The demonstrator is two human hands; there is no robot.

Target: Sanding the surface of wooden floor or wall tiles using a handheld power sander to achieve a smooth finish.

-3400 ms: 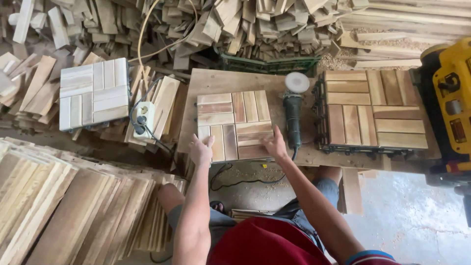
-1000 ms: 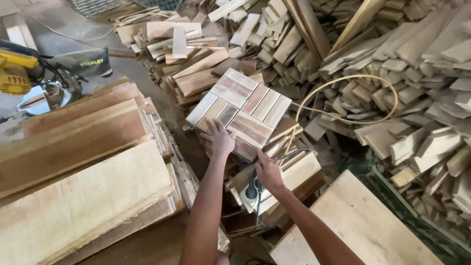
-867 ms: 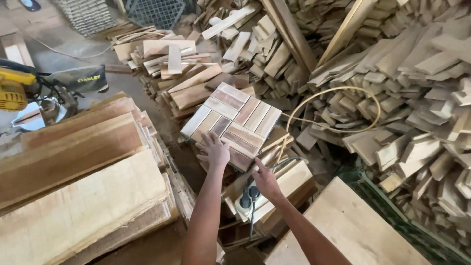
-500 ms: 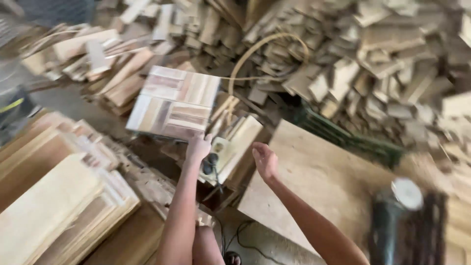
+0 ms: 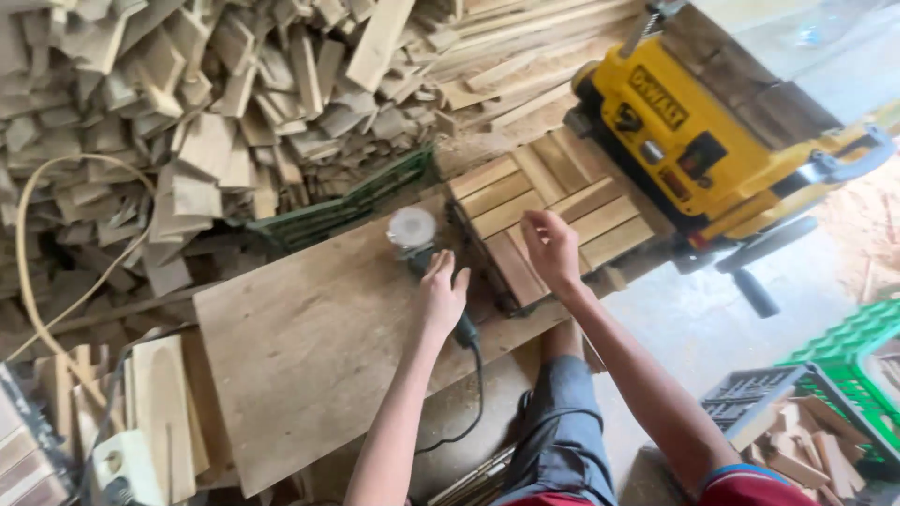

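Both hands moved rightward | left hand (image 5: 441,295) on angle grinder (image 5: 419,245) | right hand (image 5: 553,248) over slatted tile (image 5: 553,211)

Both bare forearms reached forward; the left hand (image 5: 442,292) and right hand (image 5: 551,247) hovered with fingers loosely spread.

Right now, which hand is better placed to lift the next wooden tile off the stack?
Probably the right hand: it hovers open over the tile stack, while the left hand rests on the angle grinder.

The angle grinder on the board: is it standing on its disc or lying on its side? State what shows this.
Lying on its side. The angle grinder rests lengthwise on the plywood board, disc face visible, left hand on its body.
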